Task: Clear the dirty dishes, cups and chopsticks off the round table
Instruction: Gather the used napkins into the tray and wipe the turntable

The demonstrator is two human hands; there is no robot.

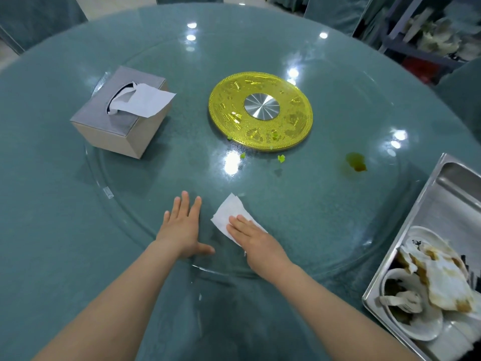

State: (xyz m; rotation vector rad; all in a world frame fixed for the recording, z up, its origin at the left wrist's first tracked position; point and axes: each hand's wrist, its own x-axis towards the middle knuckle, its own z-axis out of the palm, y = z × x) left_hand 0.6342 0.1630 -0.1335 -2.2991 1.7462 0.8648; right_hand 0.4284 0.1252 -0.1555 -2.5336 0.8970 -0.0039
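Left hand point(182, 227) flat, fingers spread; right hand point(253, 237) flat.

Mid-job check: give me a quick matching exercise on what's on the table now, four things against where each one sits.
Things:
1. tissue box
2. gold disc
3. metal tray
4. white tissue

Places:
A. at the right edge, holding dirty dishes
B. under the right hand, near the front
C. left side of the glass turntable
D. centre of the turntable

Pairs: 1-C, 2-D, 3-A, 4-B
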